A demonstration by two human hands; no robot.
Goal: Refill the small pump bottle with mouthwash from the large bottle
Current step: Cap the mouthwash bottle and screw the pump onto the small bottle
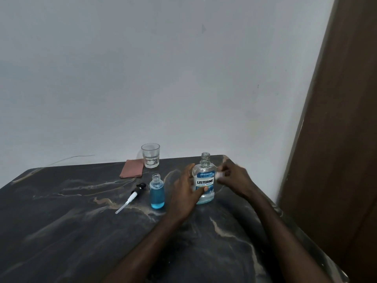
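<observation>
The left hand is gripping the large bottle round its label, thumb in front. The right hand, blurred, is pinching a small white thing, probably the cap, beside the bottle's shoulder. The bottle is standing uncapped on the tabletop, holding only a pale dreg, so it is likely feeling light, stiff and smooth; gripping the waist suits. The small bottle is standing open to its left, nearly full of blue, with the pump lying alongside.

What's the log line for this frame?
left hand: grips clear large mouthwash bottle, uncapped | right hand: pinches small white object | small clear pump bottle: open, blue-filled | black-and-white pump: lying flat
</observation>
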